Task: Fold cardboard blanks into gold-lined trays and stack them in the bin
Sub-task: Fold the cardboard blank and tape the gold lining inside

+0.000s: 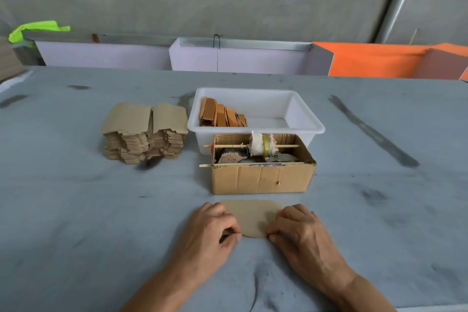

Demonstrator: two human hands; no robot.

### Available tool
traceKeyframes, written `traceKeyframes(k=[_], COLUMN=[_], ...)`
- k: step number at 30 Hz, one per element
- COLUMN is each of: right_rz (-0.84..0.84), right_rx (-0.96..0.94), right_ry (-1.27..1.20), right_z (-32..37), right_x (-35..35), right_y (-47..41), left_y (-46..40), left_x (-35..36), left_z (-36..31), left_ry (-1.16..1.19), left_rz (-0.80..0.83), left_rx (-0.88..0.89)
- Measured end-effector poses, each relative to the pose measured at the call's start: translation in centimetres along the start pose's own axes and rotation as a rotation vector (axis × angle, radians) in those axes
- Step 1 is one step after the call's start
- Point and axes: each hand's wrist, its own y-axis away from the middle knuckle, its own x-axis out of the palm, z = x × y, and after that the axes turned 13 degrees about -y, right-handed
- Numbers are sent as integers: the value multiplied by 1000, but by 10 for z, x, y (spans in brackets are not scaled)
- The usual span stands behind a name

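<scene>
While both hands work its near edge, one cardboard blank (253, 216) lies flat on the tabletop (76, 210): the left hand (211, 227) and right hand (301, 229) each pinch a near corner, fingers curled onto the card. Folding looks barely begun; next, raise the flaps along their creases. Beyond stand a cardboard box (263, 177), the blank stack (144, 134) and the white bin (301, 119) holding folded trays (222, 115).

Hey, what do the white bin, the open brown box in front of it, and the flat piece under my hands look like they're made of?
White bin: likely plastic, smooth and slightly translucent, with a rolled rim. Open brown box: corrugated cardboard, matte, creased and dented on its front. Flat blank: thin tan card, matte, pinched at its near edge by the left hand and right hand.
</scene>
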Motion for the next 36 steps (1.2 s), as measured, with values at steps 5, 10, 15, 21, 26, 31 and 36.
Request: traceKeyframes(k=[5,10,15,21,26,31,36], right_rz=[6,-17,-71,-71,-54,-28,9], right_rx=[53,216,376,489,581,674,697], right_ry=[36,-10,62,100,125,103,40], right_z=[3,3,5,0,0,0,-1], right_x=[2,7,17,13,10,6,2], right_y=[-3,-8,-15,-20,-21,-23,-24], left_y=[-3,-7,-13,-14,-13,-13,-11], left_x=[3,8,15,16,12,7,7], left_z=[-6,-6,-6,-6,-1,2,6], left_ry=[-10,55,-70,-86,-49,-43,-33], left_rz=[-13,-43,24,34,22,19,11], left_rx=[-55,-193,-305,-387,-431,-483,-484])
